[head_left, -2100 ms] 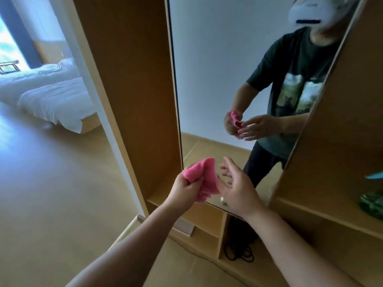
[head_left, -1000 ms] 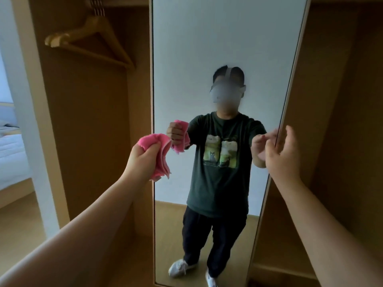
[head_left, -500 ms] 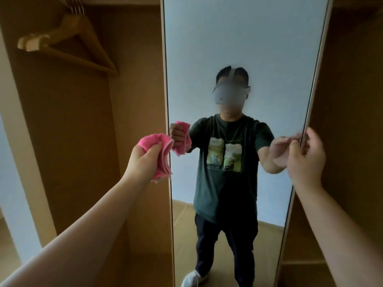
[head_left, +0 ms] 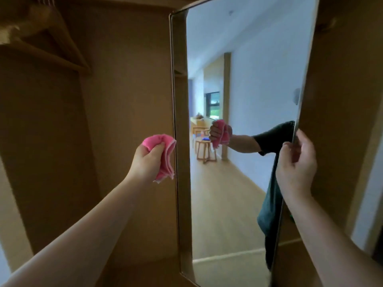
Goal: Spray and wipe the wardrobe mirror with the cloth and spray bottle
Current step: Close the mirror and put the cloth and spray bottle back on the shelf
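- Pink cloth (head_left: 165, 160) is what I pick out first in the head view. It is bunched in the person's left grip (head_left: 148, 160), with the fingers and thumb curled round it and loose folds hanging below the fist.
- The cloth sits just beside the left edge of the mirror (head_left: 238, 90), about halfway up. I cannot tell whether it touches the frame.
- The right grip (head_left: 296, 164) is clamped on the mirror's right edge, with the thumb up along the edge and the fingers wrapped round it.
- The mirror stands tall and narrow, and its top leans to the right in my feed.
- In the glass I see the fist with the cloth reflected, a dark sleeve (head_left: 275, 135), a wooden floor (head_left: 223, 204), a small round stool (head_left: 205, 150) and a chair (head_left: 200, 129) behind it.
- Left of the mirror is the brown wardrobe panel (head_left: 124, 90).
- A wooden hanger (head_left: 62, 44) hangs blurred in the upper left corner.
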{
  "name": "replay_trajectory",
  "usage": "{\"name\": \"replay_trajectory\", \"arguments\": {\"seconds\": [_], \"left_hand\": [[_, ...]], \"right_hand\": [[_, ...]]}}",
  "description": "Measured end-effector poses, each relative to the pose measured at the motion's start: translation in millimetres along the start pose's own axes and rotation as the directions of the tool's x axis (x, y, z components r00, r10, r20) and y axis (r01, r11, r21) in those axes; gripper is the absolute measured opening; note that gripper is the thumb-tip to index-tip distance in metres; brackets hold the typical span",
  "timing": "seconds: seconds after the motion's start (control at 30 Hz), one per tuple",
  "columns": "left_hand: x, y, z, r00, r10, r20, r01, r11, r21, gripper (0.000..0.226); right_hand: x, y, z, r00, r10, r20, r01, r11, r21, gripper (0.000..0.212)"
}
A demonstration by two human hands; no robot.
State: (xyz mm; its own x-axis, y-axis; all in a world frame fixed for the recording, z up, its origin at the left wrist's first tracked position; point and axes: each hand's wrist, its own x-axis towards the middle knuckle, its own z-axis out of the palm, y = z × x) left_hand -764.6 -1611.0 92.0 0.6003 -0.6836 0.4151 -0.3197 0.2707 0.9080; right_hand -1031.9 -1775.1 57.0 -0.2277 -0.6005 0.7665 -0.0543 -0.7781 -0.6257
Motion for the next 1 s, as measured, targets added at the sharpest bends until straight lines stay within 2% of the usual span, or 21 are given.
{"name": "replay_trajectory", "arguments": {"seconds": [0.07, 0.2, 0.33, 0.5, 0.57, 0.73, 0.9, 1.0], "left_hand": [[0, -2, 0, 1.0, 0.011, 0.029, -0.011, 1.0, -0.002, 0.018], [2, 0, 4, 0.999, 0.011, 0.048, -0.01, 1.0, -0.017, 0.022], [2, 3, 11, 0.998, 0.009, 0.058, -0.006, 0.999, -0.04, 0.028], [-2, 9, 22, 0.996, 0.019, 0.088, -0.012, 0.996, -0.083, 0.026], [-3, 12, 25, 0.995, 0.03, 0.096, -0.021, 0.996, -0.088, 0.032], [-5, 14, 29, 0.992, 0.044, 0.119, -0.032, 0.994, -0.105, 0.042], [0, 11, 31, 0.997, 0.016, 0.073, -0.01, 0.997, -0.078, 0.036], [1, 11, 32, 0.994, 0.03, 0.105, -0.02, 0.995, -0.095, 0.037]], "right_hand": [[-8, -5, -2, 0.998, -0.066, -0.004, 0.066, 0.998, 0.003, 0.042], [-16, -8, -3, 0.954, -0.298, -0.031, 0.293, 0.951, -0.097, 0.038], [-19, -12, 2, 0.91, -0.413, 0.047, 0.415, 0.903, -0.109, 0.043], [-30, -21, 12, 0.875, -0.471, 0.109, 0.479, 0.875, -0.063, 0.055], [-34, -24, 15, 0.853, -0.504, 0.134, 0.514, 0.856, -0.055, 0.058], [-47, -29, 22, 0.758, -0.604, 0.246, 0.644, 0.751, -0.142, 0.061], [-52, -32, 28, 0.792, -0.549, 0.268, 0.609, 0.748, -0.265, 0.063], [-50, -33, 27, 0.766, -0.547, 0.336, 0.636, 0.718, -0.282, 0.072]]}}
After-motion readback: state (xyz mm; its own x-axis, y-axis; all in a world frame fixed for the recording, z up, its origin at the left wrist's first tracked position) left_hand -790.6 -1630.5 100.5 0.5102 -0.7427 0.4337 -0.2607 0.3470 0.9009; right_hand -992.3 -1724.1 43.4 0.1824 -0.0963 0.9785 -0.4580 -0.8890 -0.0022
